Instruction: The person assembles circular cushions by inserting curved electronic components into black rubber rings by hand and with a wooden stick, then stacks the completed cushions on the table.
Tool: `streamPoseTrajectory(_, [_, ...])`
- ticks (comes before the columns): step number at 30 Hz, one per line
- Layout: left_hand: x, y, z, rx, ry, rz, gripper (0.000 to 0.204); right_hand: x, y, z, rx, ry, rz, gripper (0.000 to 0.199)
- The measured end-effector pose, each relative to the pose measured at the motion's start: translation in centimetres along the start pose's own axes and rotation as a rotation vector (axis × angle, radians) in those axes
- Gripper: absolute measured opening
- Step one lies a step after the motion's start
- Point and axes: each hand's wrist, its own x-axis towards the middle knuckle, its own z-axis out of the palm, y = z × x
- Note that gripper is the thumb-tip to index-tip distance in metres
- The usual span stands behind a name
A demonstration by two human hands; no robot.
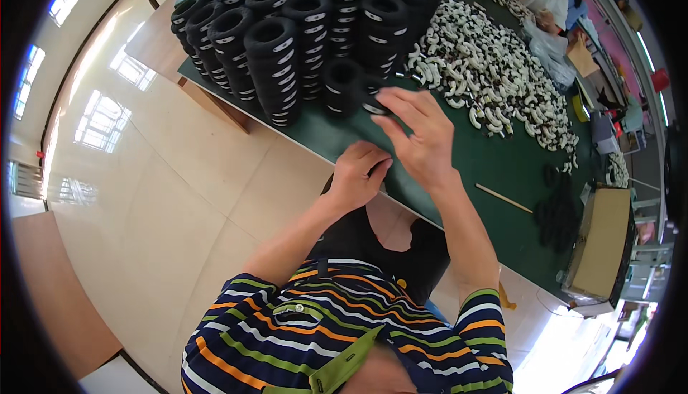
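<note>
Green tabletop: right fingers pinch partly hidden black ring; left fingers curled, cannot tell if gripping.

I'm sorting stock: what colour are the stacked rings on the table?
The stacked rings are black with some white, clearest in the head view.

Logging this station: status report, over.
Right hand: grip on black ring, by short stack. Left hand: curled near edge of green table, contents unclear. Taller stacks close beyond.

Wide head-worn fisheye, steeply downward, near left hand and right hand.
</note>
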Motion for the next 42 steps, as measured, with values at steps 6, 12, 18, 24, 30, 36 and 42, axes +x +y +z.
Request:
streamPoseTrajectory(6, [0.1,-0.2,-0.3,0.034,0.007,0.042,0.013,4.5,2.1,5.4,-0.118,-0.066,-0.186,0.030])
streamPoseTrajectory(12, [0.4,-0.1,-0.5,0.028,-0.008,0.080,0.012,4.6,2.6,5.3,-0.103,-0.154,-0.125,0.031])
streamPoseTrajectory(18, [0.6,-0.3,-0.3,0.035,-0.009,0.107,0.011,5.4,3.0,4.9,-0.133,-0.145,-0.159,0.027])
streamPoseTrajectory(24, [0.6,-0.1,-0.4,0.040,-0.009,0.113,0.011,5.0,2.8,4.9,-0.116,-0.183,-0.106,0.026])
streamPoseTrajectory(30, [0.2,0.2,-0.5,0.058,-0.002,0.106,0.012,4.9,2.3,5.1,-0.099,-0.227,-0.108,0.025])
streamPoseTrajectory(36, [0.1,-0.3,0.7,0.050,-0.010,0.104,0.016,3.4,2.4,4.5,-0.094,-0.067,-0.071,0.031])
streamPoseTrajectory(42, [-0.1,-0.8,-0.7,0.123,-0.065,0.063,0.013,-2.4,2.1,3.7,0.170,0.070,0.106,0.023])
